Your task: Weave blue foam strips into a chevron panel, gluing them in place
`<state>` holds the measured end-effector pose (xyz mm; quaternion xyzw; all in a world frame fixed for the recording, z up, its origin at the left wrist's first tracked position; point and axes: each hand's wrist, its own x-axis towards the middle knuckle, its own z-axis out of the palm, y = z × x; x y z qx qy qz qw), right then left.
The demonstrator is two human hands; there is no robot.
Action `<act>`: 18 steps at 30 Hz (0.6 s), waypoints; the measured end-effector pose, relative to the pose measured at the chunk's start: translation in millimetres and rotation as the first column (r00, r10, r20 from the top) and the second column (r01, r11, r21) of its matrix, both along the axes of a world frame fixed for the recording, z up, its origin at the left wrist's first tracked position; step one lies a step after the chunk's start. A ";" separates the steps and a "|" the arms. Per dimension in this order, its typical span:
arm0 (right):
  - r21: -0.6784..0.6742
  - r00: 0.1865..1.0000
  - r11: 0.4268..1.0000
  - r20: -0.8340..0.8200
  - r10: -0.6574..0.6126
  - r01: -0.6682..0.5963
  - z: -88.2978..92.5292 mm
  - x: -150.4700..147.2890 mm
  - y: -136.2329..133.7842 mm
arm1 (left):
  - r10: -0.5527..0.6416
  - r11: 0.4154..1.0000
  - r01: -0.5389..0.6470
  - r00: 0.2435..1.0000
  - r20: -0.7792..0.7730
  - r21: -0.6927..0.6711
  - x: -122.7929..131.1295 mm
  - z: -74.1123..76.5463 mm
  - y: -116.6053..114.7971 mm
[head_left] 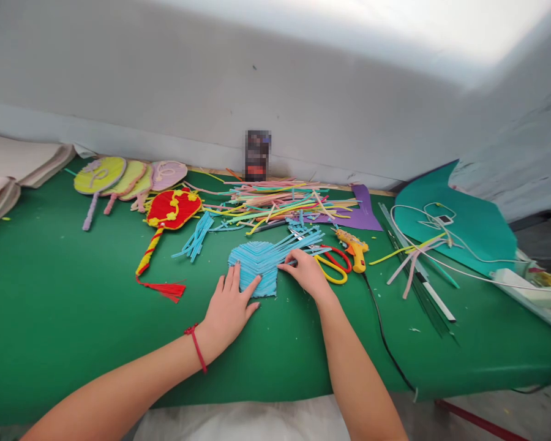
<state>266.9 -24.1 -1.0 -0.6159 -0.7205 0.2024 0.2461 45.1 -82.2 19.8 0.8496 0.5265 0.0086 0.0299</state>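
Observation:
A light blue woven piece [256, 268] made of fuzzy pipe-cleaner strips lies on the green table [64, 294]. My left hand [229, 309] rests flat on its lower left edge, fingers spread and open. My right hand [305, 272] touches its right side, fingers curled in a pinch on a blue strip end. Loose blue strip tails [303, 237] stick out from the piece toward the upper right.
Scissors with red and yellow handles [333, 264] and a yellow glue gun [354, 247] lie just right of my right hand. A heap of coloured strips [275, 205] sits behind. Finished fans [119, 177], a red fan [172, 211], purple and teal sheets [459, 220] and cables surround.

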 end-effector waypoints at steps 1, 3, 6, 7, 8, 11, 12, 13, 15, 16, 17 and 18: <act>0.000 1.000 1.000 0.008 -0.002 0.002 0.2 -0.4 -0.3 | 0.000 1.000 0.000 1.000 -0.004 -0.005 0.2 0.3 -0.1; 0.004 1.000 1.000 0.006 -0.004 0.004 0.8 -0.6 -0.6 | 0.000 1.000 0.000 1.000 -0.006 -0.007 0.5 0.4 -0.3; 0.007 0.999 1.000 -0.034 0.008 -0.008 1.5 -0.2 -0.3 | 0.002 1.000 -0.002 1.000 0.005 0.014 0.1 -1.2 -0.4; 0.007 0.999 1.000 -0.045 0.015 -0.014 1.3 -0.2 -0.1 | 0.001 1.000 -0.001 1.000 0.008 0.020 -0.1 -1.8 -0.3; 0.006 0.999 1.000 -0.048 0.021 -0.021 1.0 -0.5 0.2 | 0.000 1.000 0.000 1.000 0.009 0.024 -0.3 -2.3 -0.3; 0.000 0.999 1.000 -0.025 0.028 -0.028 -0.6 -2.7 0.4 | -0.004 1.000 0.004 1.000 0.001 0.024 -0.4 -2.8 -0.2; -0.001 1.000 1.000 -0.011 0.026 -0.026 -1.1 -3.5 0.3 | -0.003 1.000 0.003 1.000 -0.003 0.023 -0.3 -2.8 -0.2; -0.001 1.000 1.000 0.003 0.024 -0.024 -1.3 -4.2 0.1 | -0.002 1.000 0.002 1.000 -0.007 0.023 -0.1 -2.7 -0.2; -0.002 1.000 1.000 0.014 0.022 -0.022 -1.0 -4.6 -0.4 | 0.000 1.000 0.000 1.000 -0.008 0.024 0.2 -2.6 -0.3; -0.006 1.000 1.000 0.008 0.021 -0.021 -0.6 -4.2 -0.6 | 0.001 1.000 -0.001 1.000 -0.006 0.026 0.2 -2.8 -0.3; -0.011 1.000 1.000 -0.006 0.016 -0.016 -0.1 -3.6 -0.6 | 0.002 1.000 -0.002 1.000 -0.001 0.027 0.1 -3.0 -0.3; -0.018 1.000 1.000 -0.025 0.008 -0.008 0.3 -2.7 -0.5 | 0.002 1.000 -0.002 1.000 0.004 0.029 0.0 -3.2 -0.3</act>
